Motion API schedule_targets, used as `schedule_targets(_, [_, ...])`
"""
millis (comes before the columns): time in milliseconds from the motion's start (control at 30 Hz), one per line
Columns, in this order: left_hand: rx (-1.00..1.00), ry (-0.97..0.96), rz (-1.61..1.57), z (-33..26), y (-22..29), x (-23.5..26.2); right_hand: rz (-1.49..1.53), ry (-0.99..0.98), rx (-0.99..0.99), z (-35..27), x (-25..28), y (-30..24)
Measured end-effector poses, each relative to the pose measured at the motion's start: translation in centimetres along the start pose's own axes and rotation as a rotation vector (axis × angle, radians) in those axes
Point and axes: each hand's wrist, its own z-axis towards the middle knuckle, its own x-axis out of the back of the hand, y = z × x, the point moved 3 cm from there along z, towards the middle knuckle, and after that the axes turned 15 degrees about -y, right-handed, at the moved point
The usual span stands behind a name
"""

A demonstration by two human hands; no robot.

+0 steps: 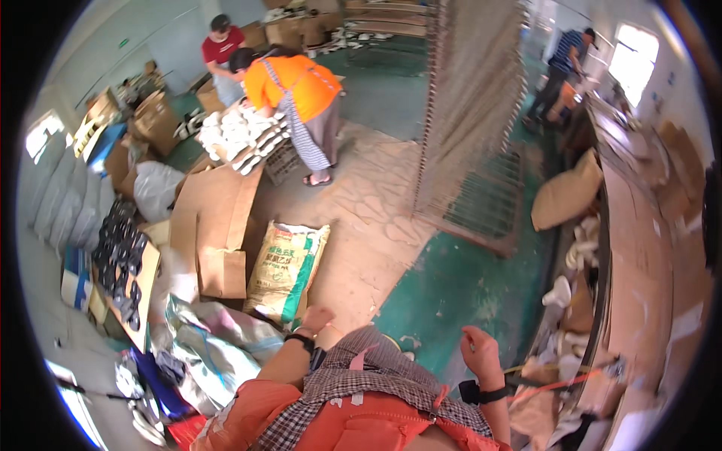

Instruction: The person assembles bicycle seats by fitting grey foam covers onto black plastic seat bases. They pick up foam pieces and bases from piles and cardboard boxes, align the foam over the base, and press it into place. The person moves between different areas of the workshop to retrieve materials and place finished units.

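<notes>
My left hand hangs in front of my apron, just beyond the lower right corner of a filled yellow and green sack. Its fingers look curled, and nothing shows in them. On the other side, my right hand is lifted over the green floor, apart from any object. The fingers there are loosely folded in, with no object visible. Each wrist wears a dark band. The sack lies on the brown floor sheet, next to a large cardboard box.
A tall wheeled rack stands ahead. Along the right runs a cardboard-covered bench. Dark shoe-like pieces fill a board at left, beside shiny woven sacks. Two people work at a pile of white pieces; another bends far right.
</notes>
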Motion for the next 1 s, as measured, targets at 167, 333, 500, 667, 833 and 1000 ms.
schedule_targets(167, [-0.207,-0.027,0.009,5.1,13.3,-3.0,-0.057,-0.093,-0.01,6.8,3.0,4.5])
schedule_targets(333, [0.167,-0.142,0.336,11.9,9.4,-1.8,-0.023,-0.178,-0.034,12.2,1.0,7.3])
schedule_targets(500, [0.38,-0.155,-0.348,19.6,10.4,-0.3,-0.088,-0.304,-0.161,17.7,0.2,10.7])
schedule_targets(667, [0.205,-0.029,-0.364,26.4,15.5,4.2,-0.226,-0.29,-0.181,26.1,2.0,11.9])
schedule_targets(833, [0.17,0.034,-0.479,29.6,19.2,5.8,-0.076,-0.276,-0.155,33.4,3.7,11.3])
schedule_targets(1000, [0.228,-0.073,-0.45,32.7,20.9,2.3,0.527,-0.238,-0.342,34.3,0.6,21.9])
